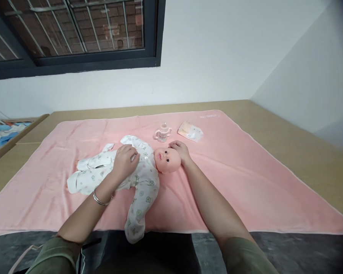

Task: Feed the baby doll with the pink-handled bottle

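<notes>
A baby doll (pixel 166 160) in a white printed romper (pixel 143 184) lies on its back across a pink blanket (pixel 246 179), head to the right. My left hand (pixel 125 160), with a silver bracelet on the wrist, rests palm-down on the doll's chest. My right hand (pixel 180 150) cups the top of the doll's head from behind. One sleeve of the romper hangs over the blanket's near edge.
A small clear baby bottle (pixel 162 132) and a folded diaper (pixel 190 131) lie on the blanket beyond the doll. The blanket covers a wooden table (pixel 297 140) set against a white wall. A window is at upper left, a cot edge at far left.
</notes>
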